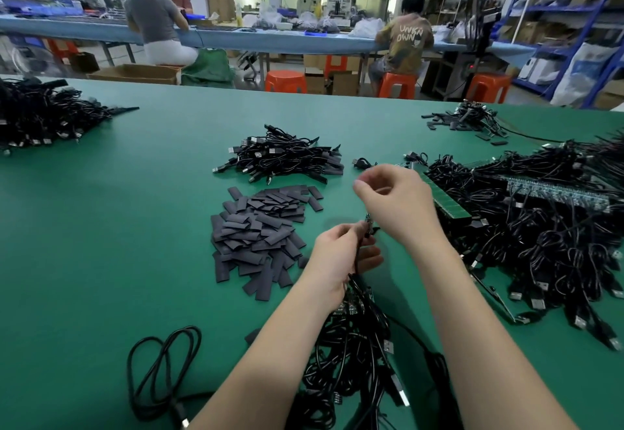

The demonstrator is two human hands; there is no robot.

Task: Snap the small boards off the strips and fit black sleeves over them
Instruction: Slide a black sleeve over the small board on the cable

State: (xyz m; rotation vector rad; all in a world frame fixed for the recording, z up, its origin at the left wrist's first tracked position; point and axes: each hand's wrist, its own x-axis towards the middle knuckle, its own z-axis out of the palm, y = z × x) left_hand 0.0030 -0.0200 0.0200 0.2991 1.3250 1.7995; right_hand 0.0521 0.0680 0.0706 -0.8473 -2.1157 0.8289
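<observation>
Fingers (351,232) of the left hand (332,260) are curled round a bundle of thin black cables, pinching a small board (369,223) at their tips. Just above it the right hand (395,206) has its fingers bent and drawn together, but whether they grip anything cannot be told.

That board looks light, stiff and brittle, with a limp cable trailing from it. It is probably best held by its edges, close to the wire end, so the joint is not strained.

Left of the fingers, near at hand, lies a heap of flat black sleeves (260,230), soft and thin, likely needing to be squeezed open. Beyond that heap sits a pile of finished cables (283,157). Right of the fingers, green strips (445,200) of boards lie half buried in a big tangle of cables (540,237). Below the wrists, more loose cables (351,355) could snag the piece, and a looped cord (162,369) lies on the green table (118,227).
</observation>
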